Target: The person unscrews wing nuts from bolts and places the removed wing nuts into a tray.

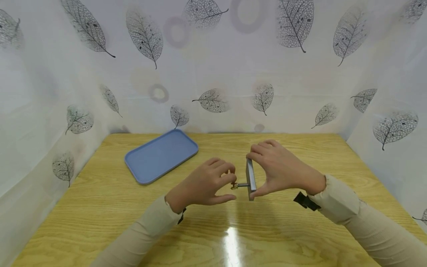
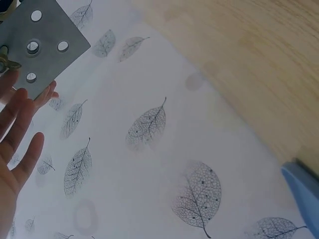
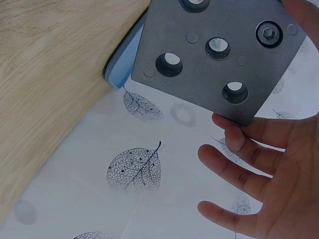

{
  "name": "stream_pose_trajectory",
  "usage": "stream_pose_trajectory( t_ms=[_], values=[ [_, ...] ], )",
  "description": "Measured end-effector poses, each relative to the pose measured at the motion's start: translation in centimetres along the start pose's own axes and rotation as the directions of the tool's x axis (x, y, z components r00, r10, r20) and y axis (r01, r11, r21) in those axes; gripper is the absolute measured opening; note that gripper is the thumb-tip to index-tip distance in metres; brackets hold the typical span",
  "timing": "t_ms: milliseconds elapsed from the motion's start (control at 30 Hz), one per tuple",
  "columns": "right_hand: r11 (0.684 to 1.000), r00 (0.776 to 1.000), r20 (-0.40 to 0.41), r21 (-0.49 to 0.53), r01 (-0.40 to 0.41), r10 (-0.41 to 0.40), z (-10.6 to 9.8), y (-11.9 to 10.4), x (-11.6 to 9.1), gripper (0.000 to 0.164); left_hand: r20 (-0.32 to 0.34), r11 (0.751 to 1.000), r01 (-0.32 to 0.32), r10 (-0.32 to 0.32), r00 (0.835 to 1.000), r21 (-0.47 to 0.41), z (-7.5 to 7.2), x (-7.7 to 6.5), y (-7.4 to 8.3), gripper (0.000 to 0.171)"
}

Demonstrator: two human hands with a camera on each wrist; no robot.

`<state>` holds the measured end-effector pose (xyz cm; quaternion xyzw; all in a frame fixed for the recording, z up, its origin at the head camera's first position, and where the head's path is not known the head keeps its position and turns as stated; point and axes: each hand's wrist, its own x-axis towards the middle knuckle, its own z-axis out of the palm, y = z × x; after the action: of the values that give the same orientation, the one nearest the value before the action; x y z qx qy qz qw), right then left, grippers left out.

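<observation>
My right hand grips a square grey metal plate by opposite edges, thumb below and fingers above, holding it upright over the table. The plate has several round holes. In one corner hole sits a socket-head bolt, whose shank points left towards the other hand in the head view. A brass-coloured wing nut is on the end of that shank. My left hand is beside the wing nut, a bent fingertip right at it, the thumb standing apart below.
A blue rectangular tray lies at the back left of the wood-grain table. Behind and at both sides hangs a white leaf-patterned curtain. Black straps show at the wrists.
</observation>
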<state>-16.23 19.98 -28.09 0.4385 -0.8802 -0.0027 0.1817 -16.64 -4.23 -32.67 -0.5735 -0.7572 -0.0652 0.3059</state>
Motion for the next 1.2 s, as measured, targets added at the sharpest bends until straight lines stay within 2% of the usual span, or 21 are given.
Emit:
stream_pose_trajectory(
  t_ms=[133, 367, 600, 767, 900, 1100, 1200],
  values=[
    [1.0, 1.0, -0.002, 0.004, -0.003, 0.003, -0.04, 0.01, 0.06, 0.089, 0.006, 1.0, 0.011, -0.011, 1.0, 0.011, -0.02, 0.12, -0.1, 0.026],
    [1.0, 1.0, 0.002, 0.006, -0.002, 0.002, 0.01, 0.01, 0.07, 0.088, -0.026, 0.999, 0.033, -0.031, 0.999, 0.041, -0.12, 0.48, -0.57, 0.021],
    [1.0, 1.0, 0.008, 0.009, -0.007, 0.007, 0.15, -0.04, -0.03, 0.089, -0.009, 0.985, 0.019, -0.018, 1.0, 0.17, -0.03, 0.56, -0.48, 0.021],
    [1.0, 1.0, 0.005, 0.011, -0.012, 0.012, 0.3, -0.02, -0.1, 0.089, -0.033, 0.975, -0.013, 0.021, 0.999, 0.222, -0.1, 0.51, -0.01, 0.017],
    [1.0, 1.0, 0.008, 0.006, -0.013, 0.013, 0.28, 0.04, -0.07, 0.089, -0.038, 0.974, -0.032, 0.041, 0.998, 0.223, -0.08, 0.4, 0.16, 0.016],
    [1.0, 1.0, 0.019, 0.0, -0.01, 0.01, 0.17, 0.07, 0.0, 0.089, 0.002, 0.986, -0.05, 0.051, 0.999, 0.16, 0.02, 0.16, 0.11, 0.03],
    [1.0, 1.0, 0.019, 0.0, -0.01, 0.01, 0.15, 0.06, -0.01, 0.088, 0.02, 0.988, -0.055, 0.053, 0.998, 0.142, 0.15, 0.17, 0.14, 0.03]
  ],
)
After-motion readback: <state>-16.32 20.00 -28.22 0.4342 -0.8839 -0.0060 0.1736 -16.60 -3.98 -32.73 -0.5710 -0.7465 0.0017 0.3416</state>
